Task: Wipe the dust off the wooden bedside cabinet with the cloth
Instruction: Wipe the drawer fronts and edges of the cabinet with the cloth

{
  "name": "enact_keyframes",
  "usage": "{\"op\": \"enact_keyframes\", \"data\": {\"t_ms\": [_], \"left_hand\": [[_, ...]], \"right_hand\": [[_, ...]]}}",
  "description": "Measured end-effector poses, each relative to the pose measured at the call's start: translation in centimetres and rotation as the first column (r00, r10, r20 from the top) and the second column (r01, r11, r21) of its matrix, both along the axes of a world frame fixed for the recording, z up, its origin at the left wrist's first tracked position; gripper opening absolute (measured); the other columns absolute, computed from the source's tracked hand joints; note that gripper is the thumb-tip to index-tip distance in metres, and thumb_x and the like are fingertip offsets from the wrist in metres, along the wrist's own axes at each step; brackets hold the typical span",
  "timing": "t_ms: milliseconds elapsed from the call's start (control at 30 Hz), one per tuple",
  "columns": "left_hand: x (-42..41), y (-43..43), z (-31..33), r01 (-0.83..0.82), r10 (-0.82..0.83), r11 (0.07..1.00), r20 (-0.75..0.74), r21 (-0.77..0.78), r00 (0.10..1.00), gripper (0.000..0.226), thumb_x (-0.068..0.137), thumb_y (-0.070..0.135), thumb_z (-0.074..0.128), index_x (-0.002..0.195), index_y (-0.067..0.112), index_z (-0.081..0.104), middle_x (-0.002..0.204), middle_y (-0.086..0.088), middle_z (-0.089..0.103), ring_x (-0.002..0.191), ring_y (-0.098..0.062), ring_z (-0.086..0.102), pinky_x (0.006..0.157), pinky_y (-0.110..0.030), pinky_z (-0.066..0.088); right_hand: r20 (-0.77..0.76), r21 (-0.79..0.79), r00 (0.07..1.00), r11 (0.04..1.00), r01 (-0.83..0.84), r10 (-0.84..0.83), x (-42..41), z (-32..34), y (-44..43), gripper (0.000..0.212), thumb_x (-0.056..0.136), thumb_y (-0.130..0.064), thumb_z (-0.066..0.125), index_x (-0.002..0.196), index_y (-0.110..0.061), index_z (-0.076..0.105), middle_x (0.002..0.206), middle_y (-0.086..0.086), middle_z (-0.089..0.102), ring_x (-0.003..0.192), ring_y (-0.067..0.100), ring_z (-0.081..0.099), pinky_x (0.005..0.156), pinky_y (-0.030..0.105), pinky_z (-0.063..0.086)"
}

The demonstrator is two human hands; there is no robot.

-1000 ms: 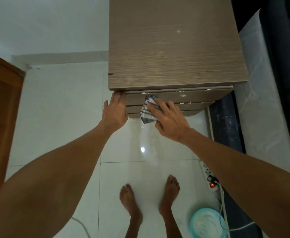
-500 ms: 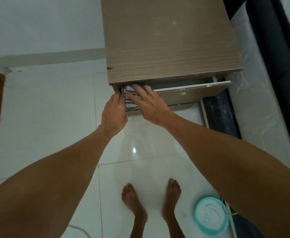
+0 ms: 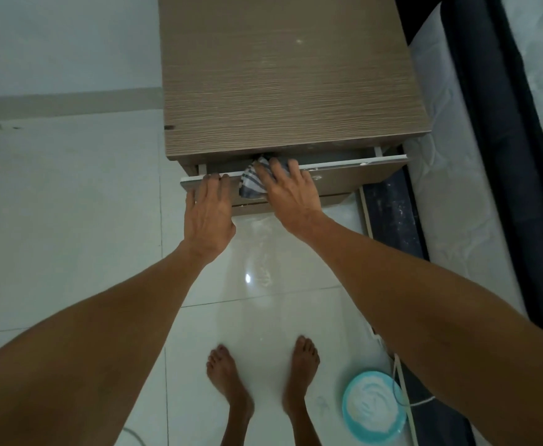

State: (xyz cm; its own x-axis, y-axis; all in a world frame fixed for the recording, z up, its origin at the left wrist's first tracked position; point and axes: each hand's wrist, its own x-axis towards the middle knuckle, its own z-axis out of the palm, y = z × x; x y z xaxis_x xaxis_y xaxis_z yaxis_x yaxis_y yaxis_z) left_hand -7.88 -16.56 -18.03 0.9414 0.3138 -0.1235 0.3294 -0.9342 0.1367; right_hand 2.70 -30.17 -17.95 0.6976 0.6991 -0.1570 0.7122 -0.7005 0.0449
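The wooden bedside cabinet stands ahead of me with its top drawer pulled partly out. My left hand grips the drawer's front edge near its left end, fingertips hooked over the rim. My right hand presses a blue-and-white striped cloth against the drawer's top edge, fingers spread over it. Part of the cloth hangs down the drawer front; the rest is hidden under my hand.
A mattress on a dark bed frame lies right of the cabinet. A round teal container of white powder and a white cable sit on the glossy tiled floor near my bare feet. A white wall is at left.
The top drawer has slid out further. My right hand moved the cloth along the drawer's top edge, left then back toward the middle. My left hand shifted from the cabinet corner onto the drawer front.
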Motion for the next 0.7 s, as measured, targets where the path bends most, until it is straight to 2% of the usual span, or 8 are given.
{"op": "enact_keyframes", "data": {"t_ms": [233,467,700], "left_hand": [[1.9,-3.6,-0.2,-0.045,0.044,0.999,-0.114,-0.002,0.993,0.086,0.076,0.020,0.074,0.146,0.006,0.026,0.149,-0.019,0.031,0.137,-0.036,0.033,0.110,-0.048,0.035],[2.1,-4.4,-0.3,-0.081,0.087,0.996,-0.150,0.049,0.985,0.088,0.079,0.019,0.071,0.149,0.004,0.020,0.153,-0.021,0.025,0.141,-0.039,0.028,0.111,-0.052,0.033],[2.4,-4.9,0.1,-0.102,0.108,0.994,-0.175,0.046,0.979,0.088,0.080,0.020,0.071,0.150,0.004,0.018,0.155,-0.020,0.021,0.143,-0.039,0.023,0.114,-0.052,0.028]], "right_hand": [[-0.004,-0.066,1.000,0.998,0.020,-0.020,3.9,0.9,-7.1,0.086,0.082,-0.008,0.066,0.152,-0.017,0.017,0.148,0.013,0.029,0.126,0.034,0.034,0.099,0.042,0.039],[0.028,-0.088,0.996,0.993,0.082,-0.080,7.6,1.0,-13.6,0.079,0.083,-0.004,0.063,0.151,-0.011,0.023,0.145,0.018,0.033,0.124,0.040,0.037,0.094,0.046,0.045],[0.032,-0.083,0.984,0.981,0.176,-0.174,10.0,1.1,-17.8,0.075,0.081,0.003,0.065,0.147,-0.005,0.031,0.137,0.024,0.039,0.109,0.043,0.045,0.085,0.049,0.049]]}}
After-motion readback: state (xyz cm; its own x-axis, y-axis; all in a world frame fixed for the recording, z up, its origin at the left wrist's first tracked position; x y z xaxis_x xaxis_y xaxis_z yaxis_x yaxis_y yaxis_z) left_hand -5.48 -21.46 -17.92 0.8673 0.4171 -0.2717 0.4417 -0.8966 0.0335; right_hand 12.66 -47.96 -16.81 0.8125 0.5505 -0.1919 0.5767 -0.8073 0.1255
